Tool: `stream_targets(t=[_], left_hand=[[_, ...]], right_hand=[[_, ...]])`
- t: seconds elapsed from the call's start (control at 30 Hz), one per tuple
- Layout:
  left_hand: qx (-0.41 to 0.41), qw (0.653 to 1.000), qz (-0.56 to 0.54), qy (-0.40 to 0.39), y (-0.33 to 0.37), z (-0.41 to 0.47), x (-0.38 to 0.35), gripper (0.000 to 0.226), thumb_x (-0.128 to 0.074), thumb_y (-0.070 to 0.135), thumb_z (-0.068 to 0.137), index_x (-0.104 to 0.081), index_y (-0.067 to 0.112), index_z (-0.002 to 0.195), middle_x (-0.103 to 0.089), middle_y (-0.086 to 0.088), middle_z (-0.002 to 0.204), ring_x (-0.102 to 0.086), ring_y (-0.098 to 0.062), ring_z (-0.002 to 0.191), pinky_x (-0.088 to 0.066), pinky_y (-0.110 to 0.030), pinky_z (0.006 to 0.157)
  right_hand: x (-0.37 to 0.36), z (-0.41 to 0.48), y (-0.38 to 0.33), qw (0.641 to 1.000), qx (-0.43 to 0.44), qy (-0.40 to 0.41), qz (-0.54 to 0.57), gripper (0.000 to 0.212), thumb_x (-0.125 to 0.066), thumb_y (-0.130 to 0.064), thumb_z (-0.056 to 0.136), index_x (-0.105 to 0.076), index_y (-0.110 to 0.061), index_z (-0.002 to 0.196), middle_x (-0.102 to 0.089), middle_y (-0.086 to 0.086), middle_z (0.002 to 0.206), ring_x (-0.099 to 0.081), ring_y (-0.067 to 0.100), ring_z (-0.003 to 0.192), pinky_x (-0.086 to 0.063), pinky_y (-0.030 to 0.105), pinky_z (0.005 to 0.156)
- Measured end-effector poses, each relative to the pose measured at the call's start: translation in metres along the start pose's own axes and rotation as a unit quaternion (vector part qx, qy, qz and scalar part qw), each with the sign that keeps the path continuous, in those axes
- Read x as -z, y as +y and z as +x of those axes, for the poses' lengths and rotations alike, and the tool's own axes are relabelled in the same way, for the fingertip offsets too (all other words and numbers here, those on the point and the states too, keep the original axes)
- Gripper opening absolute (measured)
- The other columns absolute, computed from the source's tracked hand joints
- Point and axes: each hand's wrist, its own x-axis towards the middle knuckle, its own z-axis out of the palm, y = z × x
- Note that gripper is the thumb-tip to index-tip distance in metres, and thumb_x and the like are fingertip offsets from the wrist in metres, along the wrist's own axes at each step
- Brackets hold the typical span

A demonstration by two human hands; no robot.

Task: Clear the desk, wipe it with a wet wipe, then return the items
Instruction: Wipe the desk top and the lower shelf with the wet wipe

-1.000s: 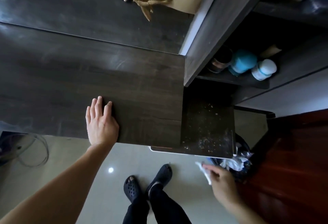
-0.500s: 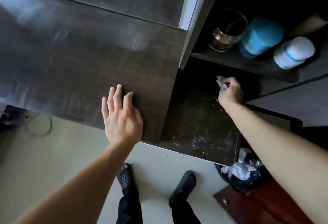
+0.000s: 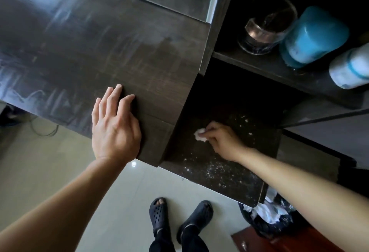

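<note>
The dark wooden desk top point(image 3: 83, 44) fills the upper left and shows pale streaks. My left hand point(image 3: 114, 126) lies flat on its front edge, fingers straight. To the right, a lower dark shelf point(image 3: 227, 180) is speckled with white crumbs. My right hand point(image 3: 221, 140) grips a crumpled white wet wipe point(image 3: 200, 135) and presses it onto that shelf near its left side. On the higher shelf at the upper right stand a glass jar point(image 3: 267, 26), a blue-lidded container point(image 3: 313, 36) and a white bottle point(image 3: 351, 68).
An upright dark panel point(image 3: 216, 24) divides the desk from the shelves. A bin lined with a black bag point(image 3: 273, 219) holding white scraps sits on the floor under the lower shelf's right corner. Cables point(image 3: 43, 128) lie on the pale tiled floor at left. My feet in dark clogs point(image 3: 179, 217) stand below.
My right hand carried the wipe from near the bin up to the back of the lower shelf, then drew it forward and left across it. The left hand stayed flat on the desk.
</note>
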Motion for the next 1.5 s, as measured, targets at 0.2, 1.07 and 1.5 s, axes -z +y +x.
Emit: stream_targets(t=[0.2, 1.07, 1.5], left_hand=[[-0.009, 1.000, 0.014, 0.001, 0.000, 0.000, -0.002, 0.044, -0.034, 0.018, 0.087, -0.054, 0.006, 0.125, -0.041, -0.017, 0.145, -0.030, -0.033, 0.139, -0.018, -0.048, 0.116], [-0.010, 1.000, 0.011, 0.010, 0.000, 0.000, -0.003, 0.041, -0.038, 0.015, 0.088, -0.054, 0.005, 0.125, -0.041, -0.017, 0.146, -0.029, -0.033, 0.139, -0.017, -0.047, 0.117], [-0.009, 1.000, 0.012, 0.009, -0.001, -0.001, -0.002, 0.044, -0.033, 0.016, 0.087, -0.052, 0.007, 0.126, -0.038, -0.016, 0.147, -0.027, -0.032, 0.140, -0.015, -0.045, 0.117]], right_hand=[[0.086, 0.099, 0.018, 0.946, -0.246, 0.207, 0.036, 0.030, -0.037, 0.000, 0.095, -0.064, 0.007, 0.102, -0.069, 0.016, 0.104, -0.063, 0.020, 0.103, -0.040, 0.031, 0.092], [0.002, 0.020, -0.037, 0.992, -0.069, 0.074, 0.069, 0.035, -0.050, -0.002, 0.091, -0.063, -0.017, 0.120, -0.055, 0.009, 0.111, -0.054, 0.022, 0.099, -0.039, 0.022, 0.080], [0.006, 0.046, -0.068, 0.988, -0.146, -0.020, 0.042, 0.027, -0.054, -0.013, 0.091, -0.060, -0.009, 0.117, -0.057, 0.012, 0.123, -0.054, 0.026, 0.113, -0.042, 0.031, 0.091]])
